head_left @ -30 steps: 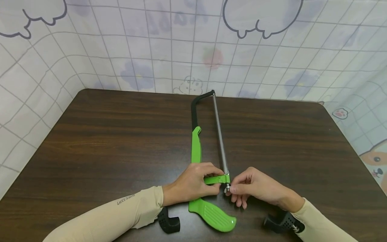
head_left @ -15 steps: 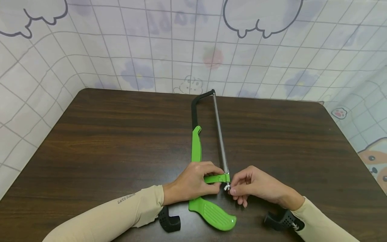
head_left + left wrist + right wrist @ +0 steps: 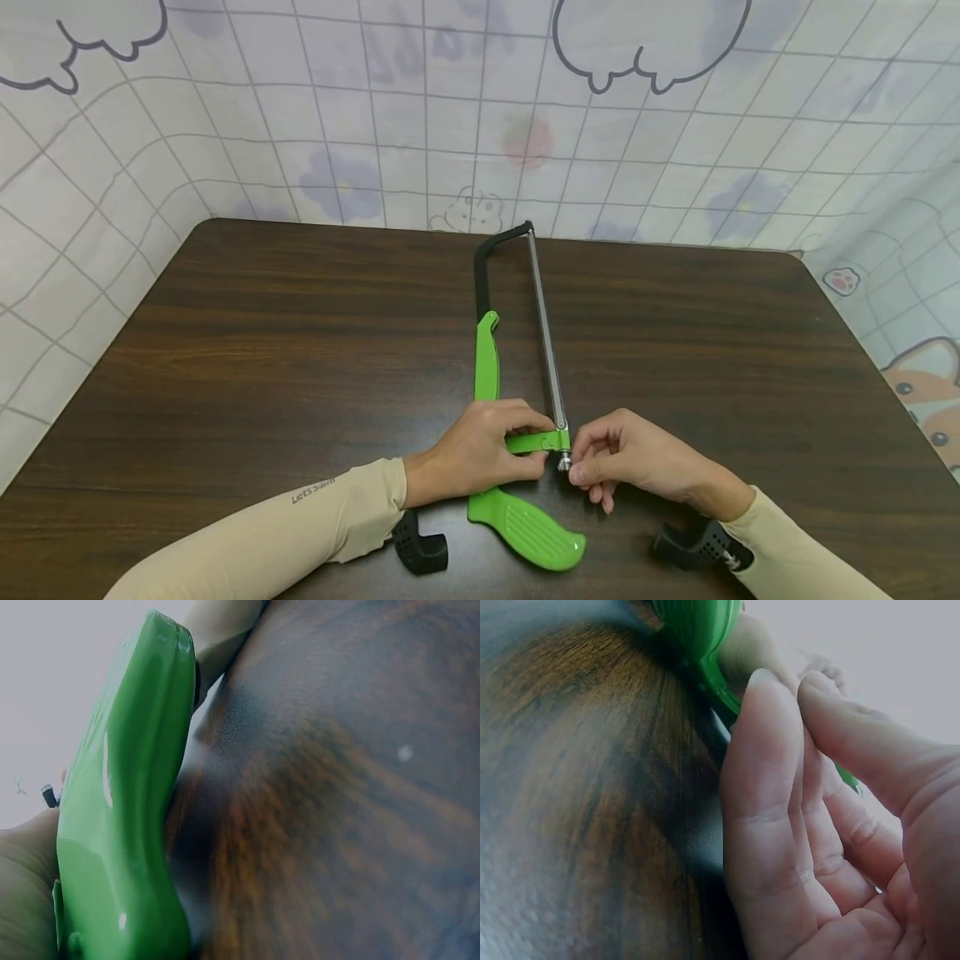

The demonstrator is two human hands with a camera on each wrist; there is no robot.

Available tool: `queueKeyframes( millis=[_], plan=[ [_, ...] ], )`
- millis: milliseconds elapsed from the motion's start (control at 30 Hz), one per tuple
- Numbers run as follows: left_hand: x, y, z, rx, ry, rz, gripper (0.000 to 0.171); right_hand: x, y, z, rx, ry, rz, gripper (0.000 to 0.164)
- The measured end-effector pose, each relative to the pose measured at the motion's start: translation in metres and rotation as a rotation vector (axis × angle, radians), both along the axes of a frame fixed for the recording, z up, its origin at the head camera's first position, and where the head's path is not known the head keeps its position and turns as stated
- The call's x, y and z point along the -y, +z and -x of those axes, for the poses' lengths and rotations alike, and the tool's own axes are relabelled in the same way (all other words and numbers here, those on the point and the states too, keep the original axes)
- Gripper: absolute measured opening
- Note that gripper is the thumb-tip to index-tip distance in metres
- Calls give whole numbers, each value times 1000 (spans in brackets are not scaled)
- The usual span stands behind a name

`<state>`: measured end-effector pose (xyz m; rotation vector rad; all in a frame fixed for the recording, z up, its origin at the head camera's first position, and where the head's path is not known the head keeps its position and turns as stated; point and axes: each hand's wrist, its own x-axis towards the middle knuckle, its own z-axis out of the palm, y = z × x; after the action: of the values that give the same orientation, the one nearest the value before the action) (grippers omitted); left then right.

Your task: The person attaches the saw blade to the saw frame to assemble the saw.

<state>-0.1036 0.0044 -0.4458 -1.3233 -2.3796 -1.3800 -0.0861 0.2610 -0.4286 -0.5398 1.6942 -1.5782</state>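
A hacksaw with a green handle (image 3: pixel 528 533), a black front frame (image 3: pixel 482 283) and a silver blade bar (image 3: pixel 545 333) lies on the table. My left hand (image 3: pixel 487 450) grips it around the green bracket (image 3: pixel 536 443) at the near end of the bar. Below that bracket sits a small metal wing nut (image 3: pixel 564 463). My right hand (image 3: pixel 637 458) pinches at the nut with thumb and fingertips. In the right wrist view the thumb (image 3: pixel 855 727) comes close to the fingers, and the nut is hidden. The green handle (image 3: pixel 127 802) fills much of the left wrist view.
The dark wooden table (image 3: pixel 300 333) meets a white grid-patterned curtain (image 3: pixel 390 125) at its back edge. Black wrist mounts (image 3: pixel 420 546) hang under both wrists, close to the tabletop, one of them beside the saw handle.
The wing nut has turned, its wings standing at a different angle. My right fingertips have shifted slightly around it. The left hand and the hacksaw have hardly moved.
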Motion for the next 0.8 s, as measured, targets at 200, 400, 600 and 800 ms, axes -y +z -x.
queueKeyframes(
  millis=[200, 400, 600, 800],
  plan=[
    [0, 0, 0, 1, 0, 3, 24, 0, 0, 0, -37, 14, -1, 26],
    [0, 1, -1, 9, -1, 6, 24, -1, -1, 0, -62, 37, 24, 23],
    [0, 1, 0, 9, -1, 3, 24, -3, 0, 0, -82, 47, -8, 21],
    [0, 1, 0, 11, -2, 13, 24, -3, 0, -1, -107, 49, -19, 21]
  ],
)
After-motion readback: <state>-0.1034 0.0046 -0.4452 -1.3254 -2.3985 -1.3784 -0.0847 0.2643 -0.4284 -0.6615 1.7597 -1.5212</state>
